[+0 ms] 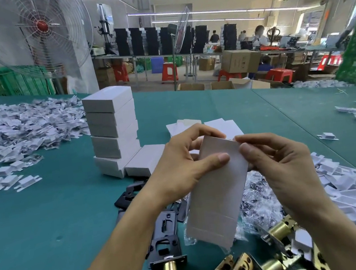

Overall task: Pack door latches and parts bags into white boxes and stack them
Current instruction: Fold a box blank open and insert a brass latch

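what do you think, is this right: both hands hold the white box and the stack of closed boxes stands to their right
Not quite. In the head view the left hand and right hand do both hold the white box, but the stack of closed boxes stands to their left, not their right.

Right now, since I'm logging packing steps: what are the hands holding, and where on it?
The left hand and right hand pinch the upper end of one white box.
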A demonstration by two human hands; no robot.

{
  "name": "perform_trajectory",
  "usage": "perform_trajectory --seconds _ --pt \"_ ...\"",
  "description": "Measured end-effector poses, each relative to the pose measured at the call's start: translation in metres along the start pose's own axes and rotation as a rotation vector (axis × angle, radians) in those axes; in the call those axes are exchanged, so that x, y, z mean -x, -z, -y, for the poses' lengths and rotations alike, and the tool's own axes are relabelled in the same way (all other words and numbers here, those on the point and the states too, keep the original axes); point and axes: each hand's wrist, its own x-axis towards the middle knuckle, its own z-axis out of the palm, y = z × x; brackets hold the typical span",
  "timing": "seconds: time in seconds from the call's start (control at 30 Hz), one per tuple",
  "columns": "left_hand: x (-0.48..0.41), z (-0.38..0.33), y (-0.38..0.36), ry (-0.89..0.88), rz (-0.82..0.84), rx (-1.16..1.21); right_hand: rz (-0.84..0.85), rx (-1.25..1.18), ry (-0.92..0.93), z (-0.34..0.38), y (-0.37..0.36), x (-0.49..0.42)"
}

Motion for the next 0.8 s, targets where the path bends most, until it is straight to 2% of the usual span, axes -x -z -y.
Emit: perform_trajectory --seconds 0.17,0.47,0.53,0.6,0.67,0.7,0.73,0.8 --pt "0.002 -0.003 -0.001 -0.03 0.003 0.024 0.045 0.009 -0.031 0.001 0.003 -0.001" --pt "0.0 -0.001 -0.001 -0.067 -0.02 0.099 0.061 0.039 0.041 0.007 0.003 -0.001" --pt "-0.001 0.003 -0.003 -0.076 -0.029 0.064 0.022 0.087 0.059 0.006 0.002 0.0" --pt "-0.003 0.007 -0.005 -0.057 -0.129 -0.077 -0.058 0.147 0.08 0.004 0.002 -0.001" --pt "-0.004 0.006 -0.003 0.001 -0.351 -0.186 -0.147 0.193 0.117 0.003 0.003 -0.002" --pt "-0.003 0.003 0.0 0.058 -0.43 -0.156 -0.179 0.227 0.152 0.003 0.003 -0.002" --pt "-0.003 0.001 0.003 0.151 -0.44 -0.069 -0.19 0.267 0.196 0.003 0.003 -0.002" --pt "-0.004 -0.001 0.007 0.418 -0.246 0.199 -0.146 0.328 0.286 0.003 -0.001 0.0"
